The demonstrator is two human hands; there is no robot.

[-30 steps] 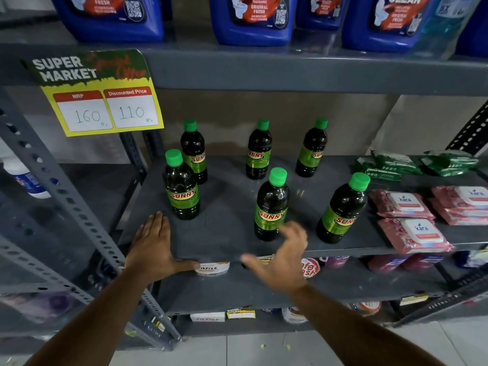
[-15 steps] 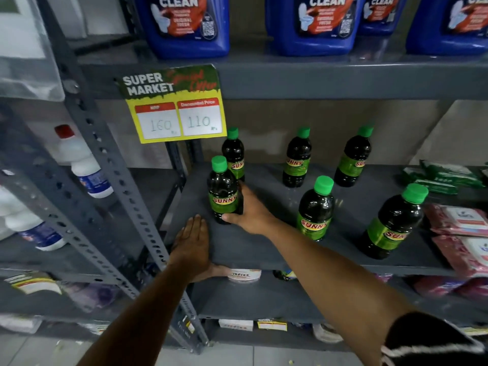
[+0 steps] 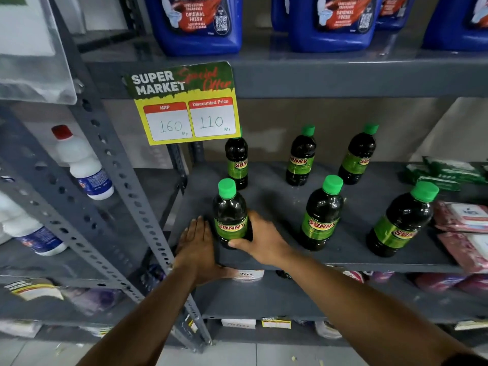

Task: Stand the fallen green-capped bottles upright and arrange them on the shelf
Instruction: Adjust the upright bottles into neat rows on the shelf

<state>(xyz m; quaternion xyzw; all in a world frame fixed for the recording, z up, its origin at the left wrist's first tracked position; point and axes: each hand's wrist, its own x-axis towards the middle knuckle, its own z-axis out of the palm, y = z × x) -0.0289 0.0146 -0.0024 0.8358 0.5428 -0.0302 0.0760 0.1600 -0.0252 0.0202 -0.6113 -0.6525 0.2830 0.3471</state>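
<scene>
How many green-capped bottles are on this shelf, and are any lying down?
6, all upright. Back row: left, middle, right. Front row: left, gripped by the right hand; middle; right. None seems hidden.

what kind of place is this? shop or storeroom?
Most likely a supermarket aisle: a "SUPER MARKET Special Offer" price tag hangs on grey slotted shelving stocked with repeated green-capped Sunny bottles and blue toilet-cleaner jugs.

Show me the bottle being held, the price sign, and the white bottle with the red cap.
Held bottle point(image 3: 231, 229): head view, label.
Price sign point(image 3: 182, 104): head view, centre.
White bottle point(image 3: 79, 159): head view, body.
</scene>
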